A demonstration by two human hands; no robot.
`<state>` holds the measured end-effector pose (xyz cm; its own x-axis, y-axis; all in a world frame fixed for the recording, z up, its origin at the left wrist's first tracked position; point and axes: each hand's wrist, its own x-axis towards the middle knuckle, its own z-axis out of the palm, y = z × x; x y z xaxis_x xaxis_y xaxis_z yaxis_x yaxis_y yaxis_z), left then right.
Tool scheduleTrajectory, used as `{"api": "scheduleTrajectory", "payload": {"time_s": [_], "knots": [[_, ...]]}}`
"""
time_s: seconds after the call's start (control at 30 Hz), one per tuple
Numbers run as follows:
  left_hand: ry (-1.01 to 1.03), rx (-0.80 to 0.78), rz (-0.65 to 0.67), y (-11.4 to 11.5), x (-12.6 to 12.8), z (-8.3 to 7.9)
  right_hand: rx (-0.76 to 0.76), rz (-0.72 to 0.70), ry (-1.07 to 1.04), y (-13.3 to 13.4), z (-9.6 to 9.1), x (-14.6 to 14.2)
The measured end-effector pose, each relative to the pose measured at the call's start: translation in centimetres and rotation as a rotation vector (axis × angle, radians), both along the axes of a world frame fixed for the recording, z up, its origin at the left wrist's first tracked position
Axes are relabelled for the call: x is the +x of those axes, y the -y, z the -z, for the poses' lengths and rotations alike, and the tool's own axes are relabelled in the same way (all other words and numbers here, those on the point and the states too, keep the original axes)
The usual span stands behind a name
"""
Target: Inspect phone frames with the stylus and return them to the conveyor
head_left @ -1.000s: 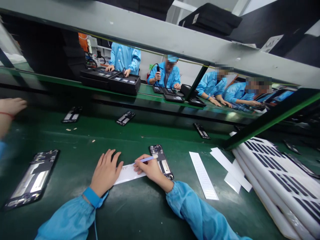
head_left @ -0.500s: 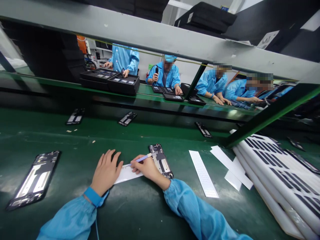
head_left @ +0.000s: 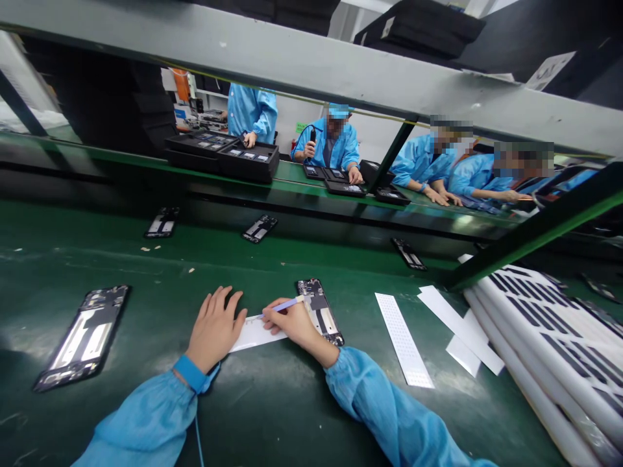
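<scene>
Bench [head_left: 263, 415] spreads green across the view, bearing a pale stack [head_left: 545, 308] at four o'clock and an opened phone [head_left: 324, 311] at six. The left hand [head_left: 213, 334], gripping nothing, lies flat with fingers spread at one end of a white strip [head_left: 257, 336] at seven o'clock, where the right hand [head_left: 296, 323] pinches a lilac stick [head_left: 288, 306], whose tip is too small to tell whether it touches. Another person's hand has gone from the left edge since a second ago, yet both working hands keep their places, so the work remains at the strip.

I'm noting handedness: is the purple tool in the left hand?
No, the right hand holds the purple tool, while the left hand lies at a white strip's end.
</scene>
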<state>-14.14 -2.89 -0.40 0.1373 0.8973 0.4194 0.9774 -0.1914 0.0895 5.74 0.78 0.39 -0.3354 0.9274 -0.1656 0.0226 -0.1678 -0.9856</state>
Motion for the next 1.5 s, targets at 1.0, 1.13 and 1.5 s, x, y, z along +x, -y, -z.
{"api": "scheduleTrajectory", "payload": {"time_s": [1.0,1.13,1.5], "knots": [[0.006,-0.004,0.002,-0.1,-0.1,0.3,0.014,-0.019,0.023,-0.3,0.6,0.0],[0.009,0.002,0.006,-0.2,-0.1,0.3,-0.014,-0.015,-0.029,-0.3,0.4,0.0],[0.088,0.097,0.064,-0.4,-0.5,-0.6,0.084,0.063,-0.15,0.0,-4.1,4.9]]}}
